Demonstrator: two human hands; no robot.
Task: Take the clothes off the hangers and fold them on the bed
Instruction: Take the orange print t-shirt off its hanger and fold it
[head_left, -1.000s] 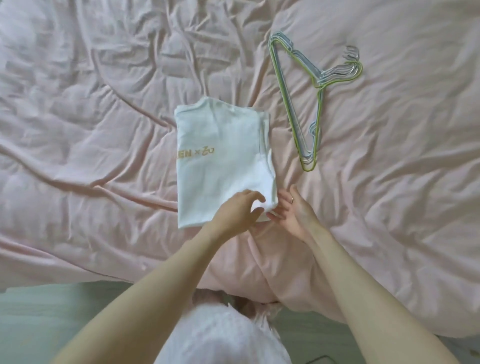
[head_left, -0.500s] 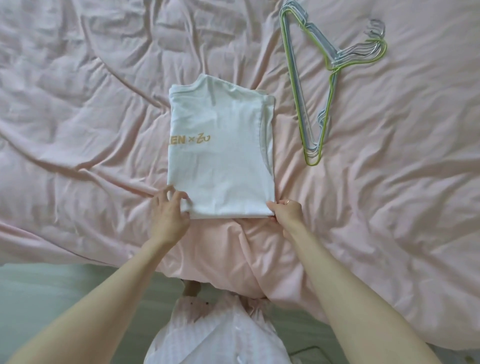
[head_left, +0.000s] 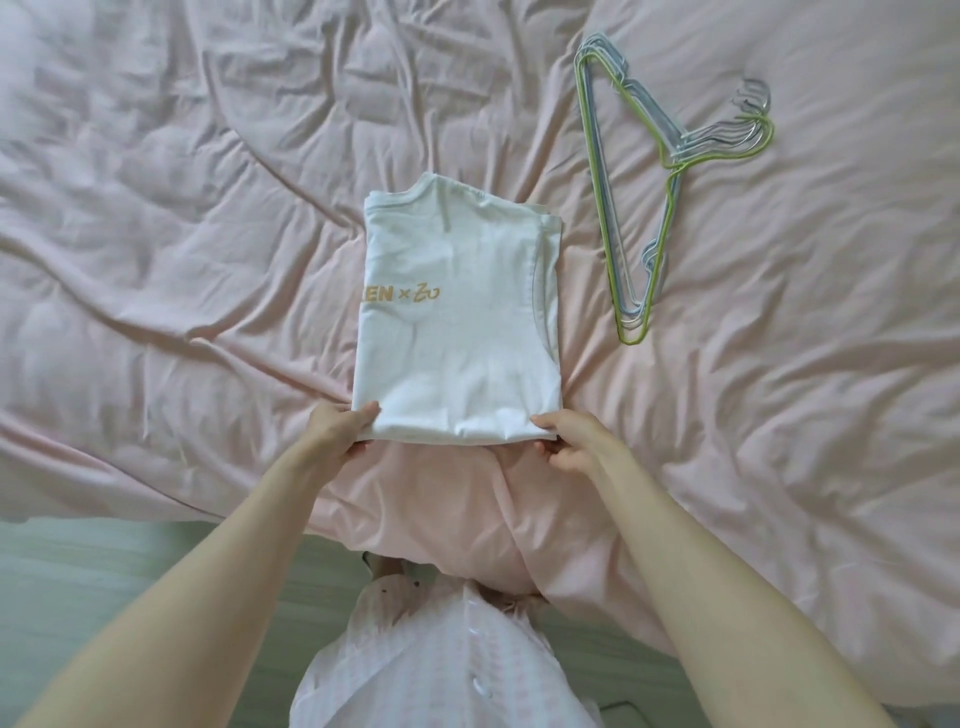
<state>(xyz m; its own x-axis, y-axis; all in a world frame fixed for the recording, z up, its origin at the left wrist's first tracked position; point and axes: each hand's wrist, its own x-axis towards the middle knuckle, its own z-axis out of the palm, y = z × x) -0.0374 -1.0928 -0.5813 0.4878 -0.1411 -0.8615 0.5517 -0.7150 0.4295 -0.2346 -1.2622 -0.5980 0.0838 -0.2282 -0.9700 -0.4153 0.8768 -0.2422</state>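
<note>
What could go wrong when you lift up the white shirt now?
1. Only the near edge of the folded white shirt is pinched, by the left hand and right hand. Lifted that way, the far layers could flop open and undo the fold.
2. The pink sheet is very wrinkled, so the shirt may settle lumpy.
3. The hangers lie close by on the right; a sideways move could snag them.

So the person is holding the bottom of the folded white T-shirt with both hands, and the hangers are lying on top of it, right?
Not quite. The head view shows both hands, left hand and right hand, holding the near edge of the folded white T-shirt, but the stack of wire hangers lies beside it on the pink bedsheet, off to the right, not touching it.
</note>
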